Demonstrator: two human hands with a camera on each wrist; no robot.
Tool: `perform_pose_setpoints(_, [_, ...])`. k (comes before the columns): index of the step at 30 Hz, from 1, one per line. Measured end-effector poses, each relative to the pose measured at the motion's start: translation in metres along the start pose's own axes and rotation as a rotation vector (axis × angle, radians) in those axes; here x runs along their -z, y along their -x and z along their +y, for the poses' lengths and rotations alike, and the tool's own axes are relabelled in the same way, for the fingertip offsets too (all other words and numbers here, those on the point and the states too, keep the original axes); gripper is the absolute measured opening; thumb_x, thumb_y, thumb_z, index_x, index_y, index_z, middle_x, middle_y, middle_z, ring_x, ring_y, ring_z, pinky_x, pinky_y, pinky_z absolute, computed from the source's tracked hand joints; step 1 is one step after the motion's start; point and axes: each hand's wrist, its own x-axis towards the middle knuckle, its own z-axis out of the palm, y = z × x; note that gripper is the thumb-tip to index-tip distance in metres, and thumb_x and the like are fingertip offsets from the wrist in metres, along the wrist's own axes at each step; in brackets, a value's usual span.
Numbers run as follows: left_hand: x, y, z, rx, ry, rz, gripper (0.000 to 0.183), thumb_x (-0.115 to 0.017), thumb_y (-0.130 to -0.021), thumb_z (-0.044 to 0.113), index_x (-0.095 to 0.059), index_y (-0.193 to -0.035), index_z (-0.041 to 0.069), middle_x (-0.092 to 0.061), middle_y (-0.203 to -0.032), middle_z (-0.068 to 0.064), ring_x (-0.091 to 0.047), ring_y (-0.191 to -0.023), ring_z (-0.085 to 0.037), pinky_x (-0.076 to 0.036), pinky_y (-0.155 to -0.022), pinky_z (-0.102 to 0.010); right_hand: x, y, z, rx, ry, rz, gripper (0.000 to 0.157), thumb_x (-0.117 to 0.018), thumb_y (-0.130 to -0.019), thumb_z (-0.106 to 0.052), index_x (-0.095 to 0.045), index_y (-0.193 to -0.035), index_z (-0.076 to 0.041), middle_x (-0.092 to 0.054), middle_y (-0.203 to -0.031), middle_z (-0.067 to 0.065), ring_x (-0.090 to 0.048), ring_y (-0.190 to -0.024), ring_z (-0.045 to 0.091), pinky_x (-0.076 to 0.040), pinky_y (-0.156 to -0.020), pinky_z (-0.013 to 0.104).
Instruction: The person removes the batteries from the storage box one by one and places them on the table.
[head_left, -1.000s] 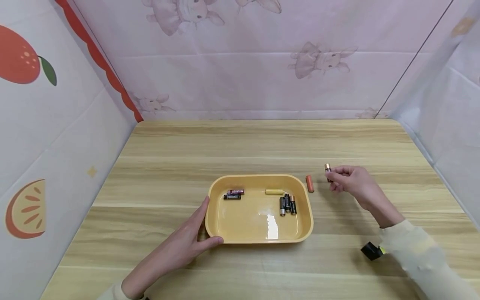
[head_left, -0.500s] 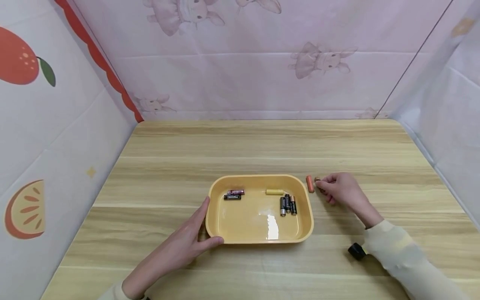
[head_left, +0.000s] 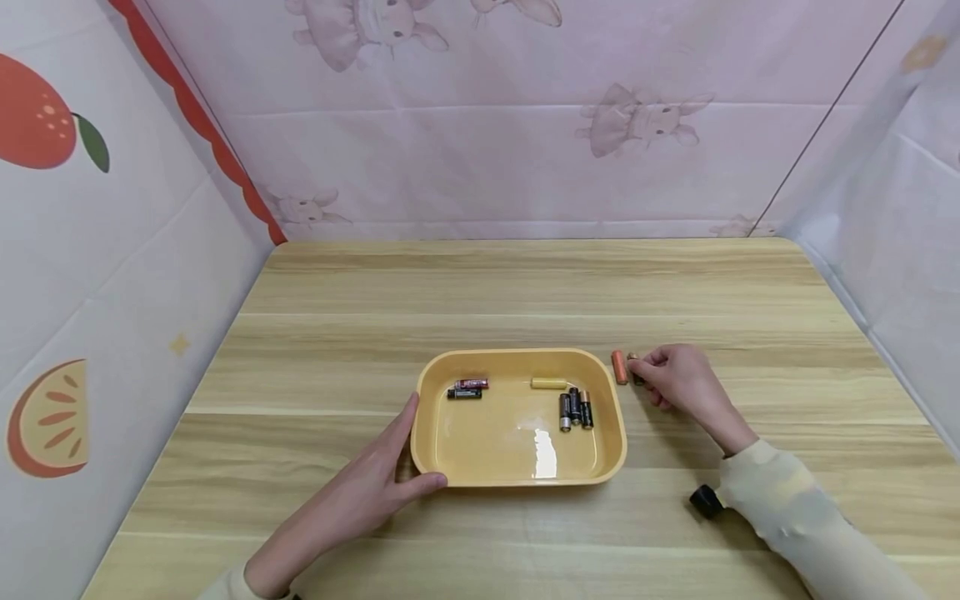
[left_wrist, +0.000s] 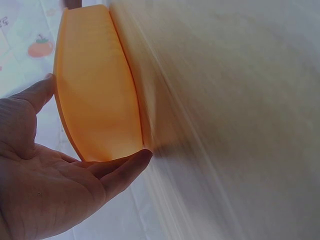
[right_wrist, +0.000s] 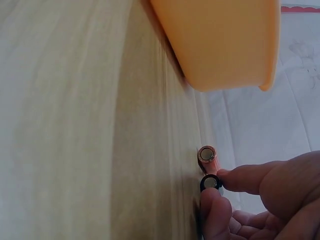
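Note:
My left hand (head_left: 375, 471) rests against the left end of a yellow plastic tray (head_left: 480, 482), thumb at the near rim and long fingers stretched along the side wall. In the left wrist view, fingertips (left_wrist: 145, 154) reach down to the tray's base. Right of the tray, my right hand (head_left: 684, 382) pinches a dark battery with a copper-coloured end (head_left: 636, 367) between thumb and fingers. It is partly hidden by the fingers and lies close beside an orange battery (head_left: 619, 367) on the table. In the right wrist view, the dark battery's flat end (right_wrist: 210, 183) faces the camera.
Inside the tray, a red battery (head_left: 472, 384) and a black battery (head_left: 465, 394) lie at the left. A yellow battery (head_left: 548, 383) and several dark batteries (head_left: 575, 407) are at its right. A black device (head_left: 706, 502) is at the right sleeve. Printed cloth walls (head_left: 495, 167) border the wooden table (head_left: 375, 292).
My right hand has moved left and down with the battery, bringing it from the air to beside the orange battery. The left hand and tray have stayed in place.

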Motion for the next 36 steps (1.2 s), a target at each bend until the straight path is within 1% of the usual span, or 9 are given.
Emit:
perform_pose_setpoints(11, [-0.001, 0.001, 0.0, -0.001, 0.002, 0.002, 0.109, -0.074, -0.093, 0.051, -0.005, -0.167, 0.011, -0.017, -0.17, -0.01, -0.025, -0.153, -0.027, -0.026, -0.12, -0.052, 0.003, 0.004, -0.002, -0.02, -0.004, -0.006, 0.041, -0.061, -0.105, -0.037, -0.069, -0.087, -0.001, -0.064, -0.064, 0.003, -0.062, -0.054, 0.016, -0.049, -0.048, 0.029])
perform_pose_setpoints(15, [0.0, 0.001, 0.0, -0.002, -0.002, 0.003, 0.109, -0.074, -0.093, 0.051, -0.006, -0.167, 0.009, -0.018, -0.17, -0.01, -0.025, -0.153, -0.028, -0.027, -0.12, -0.052, 0.004, 0.006, -0.004, -0.037, -0.011, -0.017, 0.044, -0.061, -0.105, -0.04, -0.068, -0.087, -0.001, -0.065, -0.066, 0.004, -0.062, -0.057, 0.016, -0.05, -0.05, 0.029])
perform_pose_setpoints(17, [0.0, 0.001, 0.0, -0.001, -0.003, 0.002, 0.109, -0.074, -0.093, 0.051, -0.006, -0.167, 0.008, -0.018, -0.17, -0.011, -0.026, -0.153, -0.028, -0.027, -0.12, -0.052, 0.006, 0.007, -0.005, -0.037, -0.026, -0.024, 0.043, -0.06, -0.105, -0.04, -0.069, -0.091, 0.001, -0.065, -0.069, 0.005, -0.063, -0.058, 0.016, -0.052, -0.052, 0.03])
perform_pose_setpoints(20, [0.0, 0.0, 0.001, 0.0, 0.0, -0.003, 0.109, -0.074, -0.093, 0.05, -0.006, -0.166, 0.007, -0.017, -0.17, -0.012, -0.026, -0.152, -0.029, -0.027, -0.12, -0.052, 0.009, 0.009, -0.007, -0.028, -0.024, -0.031, 0.044, -0.059, -0.106, -0.041, -0.069, -0.103, 0.002, -0.067, -0.073, 0.007, -0.063, -0.063, 0.018, -0.052, -0.054, 0.03])
perform_pose_setpoints(24, [0.001, 0.0, 0.001, 0.001, 0.002, -0.008, 0.109, -0.075, -0.094, 0.048, -0.005, -0.166, 0.007, -0.018, -0.169, -0.014, -0.026, -0.152, -0.03, -0.027, -0.12, -0.053, 0.016, 0.013, -0.015, 0.015, -0.001, -0.022, 0.046, -0.058, -0.107, -0.04, -0.068, -0.116, 0.004, -0.071, -0.086, 0.011, -0.064, -0.074, 0.022, -0.05, -0.059, 0.03])
perform_pose_setpoints(26, [0.001, 0.0, 0.001, 0.003, 0.003, -0.011, 0.109, -0.075, -0.094, 0.048, -0.005, -0.166, 0.007, -0.017, -0.169, -0.014, -0.026, -0.152, -0.03, -0.027, -0.12, -0.053, 0.02, 0.016, -0.022, 0.043, -0.007, -0.015, 0.045, -0.057, -0.107, -0.038, -0.067, -0.12, 0.004, -0.07, -0.094, 0.015, -0.065, -0.079, 0.025, -0.053, -0.062, 0.032])
perform_pose_setpoints(30, [0.001, 0.0, 0.001, 0.001, 0.0, -0.011, 0.108, -0.075, -0.094, 0.047, -0.005, -0.166, 0.007, -0.017, -0.169, -0.014, -0.026, -0.152, -0.03, -0.027, -0.12, -0.053, 0.028, 0.022, -0.038, 0.11, -0.025, 0.008, 0.041, -0.057, -0.107, -0.034, -0.067, -0.121, 0.004, -0.07, -0.1, 0.019, -0.066, -0.085, 0.029, -0.057, -0.064, 0.033])
perform_pose_setpoints(34, [0.002, 0.0, 0.002, -0.001, -0.004, -0.01, 0.109, -0.075, -0.094, 0.047, -0.005, -0.166, 0.006, -0.018, -0.169, -0.014, -0.026, -0.152, -0.03, -0.027, -0.12, -0.053, 0.033, 0.029, -0.054, 0.193, -0.038, 0.043, 0.038, -0.06, -0.107, -0.033, -0.068, -0.119, 0.002, -0.072, -0.101, 0.018, -0.066, -0.085, 0.027, -0.057, -0.066, 0.031])
perform_pose_setpoints(36, [0.002, 0.0, 0.002, 0.0, -0.007, -0.01, 0.109, -0.075, -0.094, 0.047, -0.006, -0.166, 0.006, -0.018, -0.169, -0.014, -0.026, -0.152, -0.03, -0.027, -0.12, -0.053, 0.033, 0.033, -0.062, 0.228, -0.05, 0.049, 0.037, -0.06, -0.106, -0.032, -0.069, -0.119, 0.002, -0.073, -0.102, 0.015, -0.067, -0.083, 0.024, -0.057, -0.066, 0.029])
